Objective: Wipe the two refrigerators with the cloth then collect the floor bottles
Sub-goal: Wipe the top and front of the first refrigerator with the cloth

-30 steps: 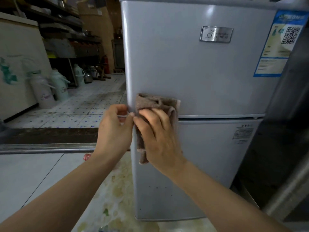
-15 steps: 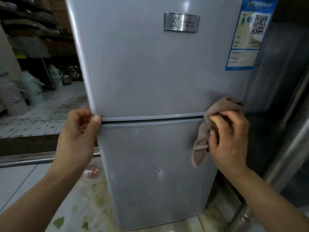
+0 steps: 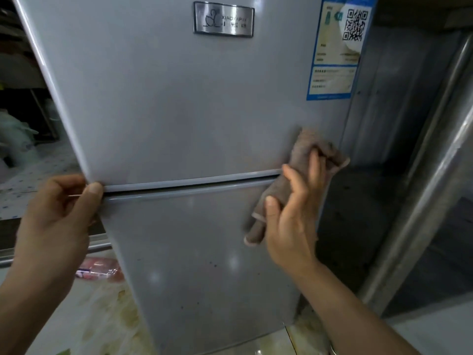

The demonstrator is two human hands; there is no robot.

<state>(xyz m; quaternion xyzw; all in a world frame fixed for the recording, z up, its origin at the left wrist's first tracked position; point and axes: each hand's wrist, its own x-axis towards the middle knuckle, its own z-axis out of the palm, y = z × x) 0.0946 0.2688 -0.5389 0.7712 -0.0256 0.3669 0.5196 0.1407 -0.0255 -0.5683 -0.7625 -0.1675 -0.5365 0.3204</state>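
Fingers (image 3: 316,165) of the right hand (image 3: 291,208) curl over a crumpled brown-grey cloth (image 3: 307,155), thumb tip pinching its lower fold; cloth pressed against the right edge of the small pale grey two-door refrigerator (image 3: 179,111), straddling the seam between upper and lower doors. A loose tail of cloth hangs below the thumb over the lower door.

Left hand (image 3: 56,213): fingers curled around the refrigerator's left edge at the seam, thumb tip flat on the front beside the grey door gasket strip (image 3: 192,184). Fingertips hidden behind the edge.

Both forearms rise from the bottom corners of view, wrists roughly level, one at each side of the cabinet.

Edges and room: right of the refrigerator, a dark narrow recess, then a tall stainless-steel refrigerator (image 3: 435,175) with a rounded vertical frame close by; the right hand sits just at that gap. Left side opens to tiled floor (image 3: 25,175) and dim shelving beyond.

Upper door carries a silver rectangular brand plate (image 3: 223,19) near the top centre and a blue-bordered label with QR code (image 3: 337,47) at the top right corner.

On the floor, just beside the lower left edge of the cabinet, a clear plastic bottle with pink label (image 3: 99,269) lies on its side, partly hidden by the left wrist. Floor near the base is stained yellowish.
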